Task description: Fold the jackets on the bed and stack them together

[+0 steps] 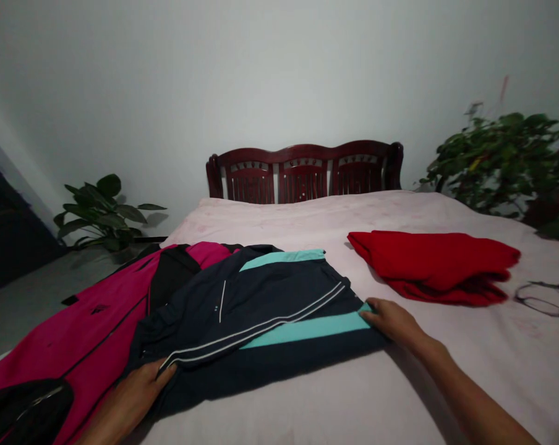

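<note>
A pair of navy track pants (279,284) with white piping and turquoise bands lies doubled over across the bed in the head view. My left hand (138,392) pinches its near left part by the white piping. At the right end, my right hand (393,318) is closed on the edge beside the turquoise band. Under the left end of the pants lies a pink and black jacket (98,327), partly covered by them. A folded red garment (439,262) rests beyond my right hand, apart from it.
Eyeglasses (541,303) lie on the pale pink bedsheet (335,395) at the right. A dark red wooden headboard (302,167) stands at the far end. Leafy plants flank the bed, one at the left (103,213) and one at the right (506,161).
</note>
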The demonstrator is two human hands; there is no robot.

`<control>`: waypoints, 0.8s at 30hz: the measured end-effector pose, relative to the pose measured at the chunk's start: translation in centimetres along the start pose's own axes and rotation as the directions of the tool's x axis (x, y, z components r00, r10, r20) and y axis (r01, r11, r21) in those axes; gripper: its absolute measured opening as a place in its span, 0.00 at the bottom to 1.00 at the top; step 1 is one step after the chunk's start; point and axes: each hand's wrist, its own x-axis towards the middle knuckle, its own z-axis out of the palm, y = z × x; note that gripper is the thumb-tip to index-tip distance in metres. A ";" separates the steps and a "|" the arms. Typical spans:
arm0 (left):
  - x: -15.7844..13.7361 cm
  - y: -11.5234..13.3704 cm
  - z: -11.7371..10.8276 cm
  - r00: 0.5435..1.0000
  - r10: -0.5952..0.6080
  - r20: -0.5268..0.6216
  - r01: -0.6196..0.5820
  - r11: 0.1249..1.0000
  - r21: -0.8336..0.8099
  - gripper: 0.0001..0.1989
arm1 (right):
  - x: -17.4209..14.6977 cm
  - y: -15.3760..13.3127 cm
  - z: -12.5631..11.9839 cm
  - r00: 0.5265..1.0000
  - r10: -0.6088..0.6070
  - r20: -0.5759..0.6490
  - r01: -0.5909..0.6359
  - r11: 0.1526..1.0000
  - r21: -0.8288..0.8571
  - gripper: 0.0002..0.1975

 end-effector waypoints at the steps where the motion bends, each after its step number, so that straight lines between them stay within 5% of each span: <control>1: 0.0 0.0 0.0 1.000 -0.007 0.016 0.006 0.998 0.063 0.18 | -0.2 0.4 0.6 0.999 0.034 0.013 -0.032 0.995 -0.094 0.15; 3: -0.1 0.3 0.2 0.998 -0.031 0.049 0.021 0.980 0.197 0.20 | -0.6 0.8 1.4 0.997 0.078 -0.010 -0.078 0.986 -0.148 0.16; 6: -0.6 1.7 0.5 0.998 -0.054 0.035 0.036 0.918 0.396 0.23 | -1.3 0.4 0.7 0.999 0.032 -0.015 -0.029 0.986 0.164 0.18; 10: -1.3 5.5 1.3 0.973 0.222 -0.056 -0.155 0.818 0.554 0.32 | -0.7 -0.7 -1.4 0.982 0.043 -0.182 0.060 0.849 0.524 0.21; 12: -1.1 7.1 1.9 0.952 0.304 -0.040 -0.221 0.773 0.595 0.29 | 0.0 -1.2 -1.4 0.976 0.030 -0.218 0.078 0.878 0.472 0.20; 15: -0.4 7.4 2.8 0.978 0.209 -0.010 -0.162 0.785 0.598 0.22 | 0.7 -1.5 0.4 0.991 0.020 -0.134 -0.002 0.991 0.131 0.16; 19: 0.2 5.0 3.4 0.991 0.131 -0.010 -0.106 0.838 0.535 0.18 | 0.9 -1.2 2.6 0.996 0.076 -0.036 -0.083 0.961 -0.265 0.16; 24: -0.1 3.5 1.8 0.979 0.205 0.020 -0.204 0.949 0.241 0.19 | 3.8 -1.6 0.6 0.979 0.205 -0.009 -0.204 0.971 -0.128 0.28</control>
